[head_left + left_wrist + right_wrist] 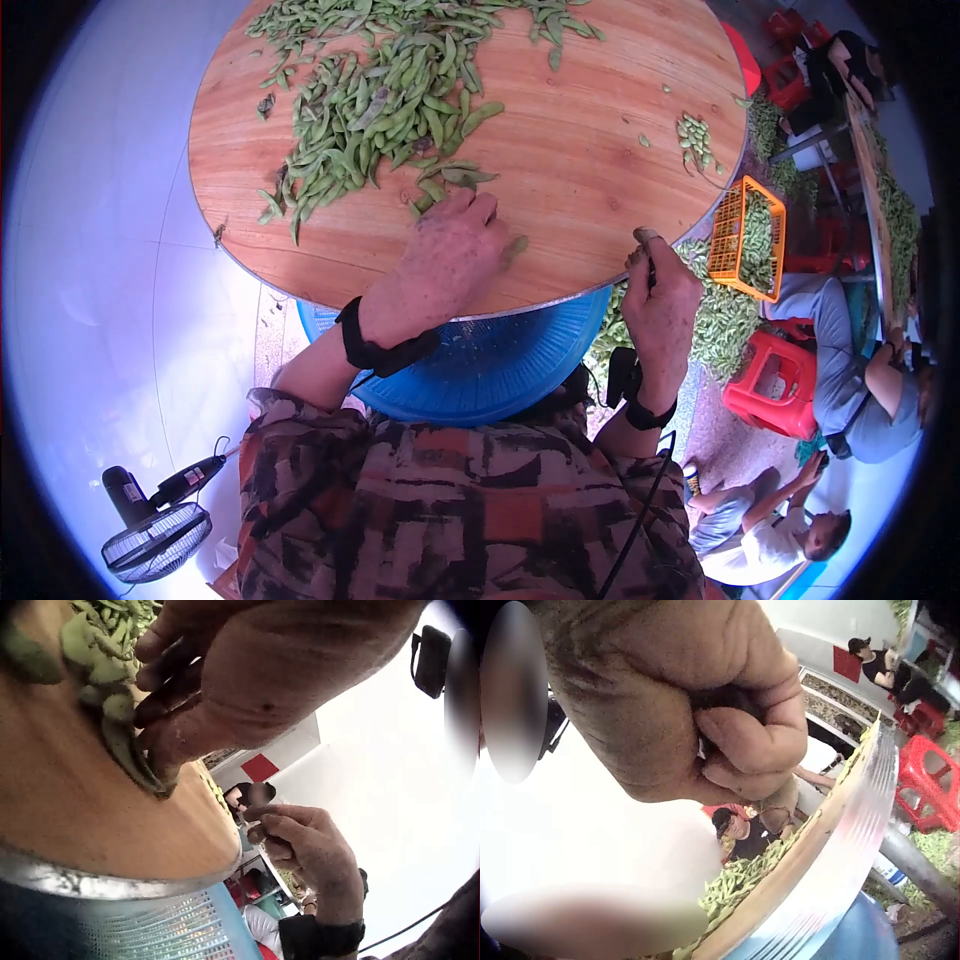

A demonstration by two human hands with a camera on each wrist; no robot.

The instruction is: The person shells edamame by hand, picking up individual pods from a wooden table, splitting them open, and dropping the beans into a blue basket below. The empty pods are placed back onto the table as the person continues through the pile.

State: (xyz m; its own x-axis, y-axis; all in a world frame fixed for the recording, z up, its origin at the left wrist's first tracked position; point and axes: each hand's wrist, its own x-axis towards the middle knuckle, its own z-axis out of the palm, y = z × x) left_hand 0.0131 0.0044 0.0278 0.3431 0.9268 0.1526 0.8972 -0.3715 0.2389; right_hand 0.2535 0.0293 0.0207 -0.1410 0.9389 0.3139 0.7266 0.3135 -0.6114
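My left hand (445, 255) reaches over the front of the round wooden table (570, 130), fingers bent beside the near end of a heap of green bean pods (380, 115). A bean pod (124, 746) lies between its thumb and fingers in the left wrist view, and a pod end shows beside the hand from above. My right hand (665, 305) is held at the table's front right edge. Its fingers (742, 742) are curled in, with the fingertips close together; nothing shows clearly in its grasp, and the inside of the palm is dark.
A blue basket (470, 370) sits below the table edge at my lap. Shelled beans (695, 140) lie at the table's right. An orange crate (747, 238) of beans and a red stool (775, 385) stand on the right, near other seated people. A fan (157, 540) is at lower left.
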